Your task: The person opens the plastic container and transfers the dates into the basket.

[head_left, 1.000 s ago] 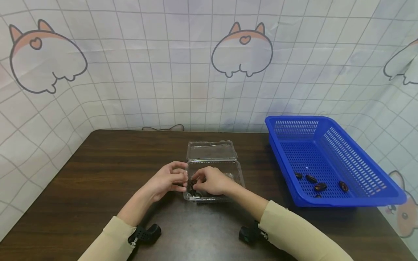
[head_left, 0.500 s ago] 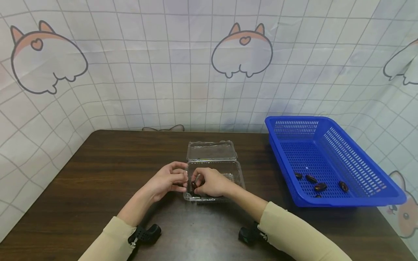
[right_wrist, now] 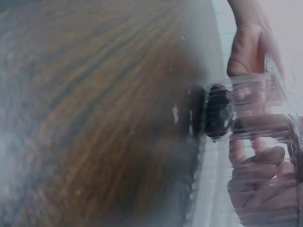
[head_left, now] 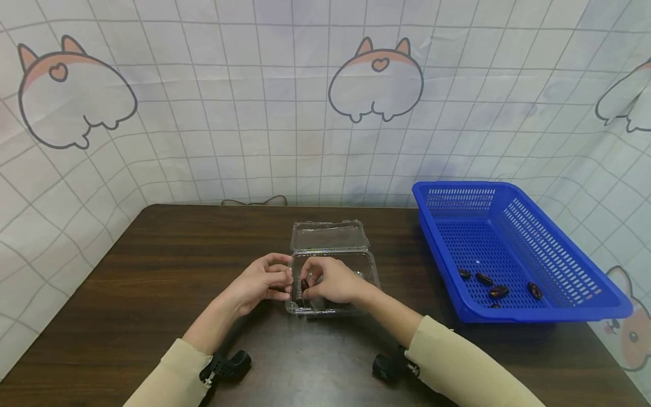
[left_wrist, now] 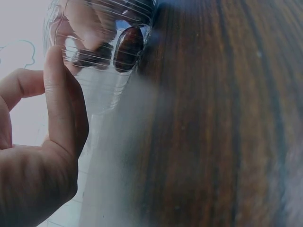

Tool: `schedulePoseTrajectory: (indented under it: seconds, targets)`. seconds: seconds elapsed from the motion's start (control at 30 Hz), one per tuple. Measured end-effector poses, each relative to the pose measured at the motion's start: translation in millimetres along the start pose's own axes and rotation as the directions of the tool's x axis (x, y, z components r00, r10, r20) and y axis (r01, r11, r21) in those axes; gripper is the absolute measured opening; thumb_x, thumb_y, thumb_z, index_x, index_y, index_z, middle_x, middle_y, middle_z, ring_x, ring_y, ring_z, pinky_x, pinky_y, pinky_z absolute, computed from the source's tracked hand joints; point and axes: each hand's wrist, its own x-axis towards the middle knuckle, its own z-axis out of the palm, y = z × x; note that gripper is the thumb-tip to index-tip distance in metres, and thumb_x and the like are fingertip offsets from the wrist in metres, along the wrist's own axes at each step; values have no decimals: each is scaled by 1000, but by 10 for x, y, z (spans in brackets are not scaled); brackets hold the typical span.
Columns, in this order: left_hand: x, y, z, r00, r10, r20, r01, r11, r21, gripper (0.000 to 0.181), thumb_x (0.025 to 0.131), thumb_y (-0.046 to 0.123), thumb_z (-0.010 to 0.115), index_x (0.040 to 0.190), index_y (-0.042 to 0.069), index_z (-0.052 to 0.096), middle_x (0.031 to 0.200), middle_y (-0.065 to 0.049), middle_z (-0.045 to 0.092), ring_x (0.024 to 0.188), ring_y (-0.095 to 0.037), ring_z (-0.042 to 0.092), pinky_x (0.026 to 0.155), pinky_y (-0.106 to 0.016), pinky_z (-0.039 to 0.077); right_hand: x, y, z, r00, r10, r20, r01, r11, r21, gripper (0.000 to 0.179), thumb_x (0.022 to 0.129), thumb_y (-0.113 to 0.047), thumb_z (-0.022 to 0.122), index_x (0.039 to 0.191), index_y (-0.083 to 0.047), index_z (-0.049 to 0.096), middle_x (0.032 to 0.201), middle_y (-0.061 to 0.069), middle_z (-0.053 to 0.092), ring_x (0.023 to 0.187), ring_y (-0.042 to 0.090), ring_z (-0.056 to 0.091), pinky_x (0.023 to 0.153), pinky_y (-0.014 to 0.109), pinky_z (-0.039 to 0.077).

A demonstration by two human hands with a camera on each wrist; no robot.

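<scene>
A clear plastic clamshell box [head_left: 375, 271] stands in the middle of the table, its lid [head_left: 330, 236] folded back. Inside it, my right hand [head_left: 333, 281] pinches a dark brown date [head_left: 304, 285] between thumb and fingers, close to the left wall. Another date [left_wrist: 129, 49] lies against the ribbed wall in the left wrist view. My left hand [head_left: 261, 282] rests its fingertips along the outside of the box's left wall, fingers fairly relaxed. In the right wrist view, the box wall [right_wrist: 246, 82] partly veils the right fingers.
A blue perforated plastic basket [head_left: 554, 237] stands at the table's right side. Several dates [head_left: 499, 291] lie near its front. Dark wood table [head_left: 178, 265] surrounds the box, and a grid-patterned cloth [head_left: 244, 141] hangs behind.
My right hand has risen slightly inside the box, and the date between its fingers now shows more plainly. My left hand has stayed at the box's left wall.
</scene>
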Motion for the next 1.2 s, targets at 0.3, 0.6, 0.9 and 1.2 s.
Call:
schedulePoseTrajectory:
  seconds: [0.3,0.6,0.9,1.2]
  targets:
    - [-1,16,17,1000,-3,-15,3,1000,4,53,95,0,59,143,-5,37,97,-9,59,80,-19,62,72,-32,62,-98,-23,-132,1000,7,-24,-5,997,78,24,88,-10,80,105,-12,63,89,2,66,91,22,61,74,34,48]
    - [1,10,20,1000,-8,-22,8,1000,11,53,96,-1,59,144,-6,36,97,-9,59,80,-20,62,71,-33,62,-207,10,-261,998,23,-55,-14,986,168,24,88,-9,80,104,-11,63,89,6,67,86,25,63,66,34,48]
    - [-10,11,19,1000,1,-14,-1,1000,14,55,96,-1,59,145,-7,35,93,-7,59,80,-19,62,71,-32,62,-317,1,-419,990,52,-129,-24,977,210,25,88,-8,80,106,-11,63,94,8,67,87,25,61,64,33,45]
    - [-12,8,11,1000,5,-3,-5,1000,8,54,96,-1,59,145,-6,35,93,-7,60,79,-19,62,71,-32,62,-456,-7,-599,979,89,-182,-43,969,242,28,89,-12,81,109,-10,62,93,10,66,71,23,49,54,33,33]
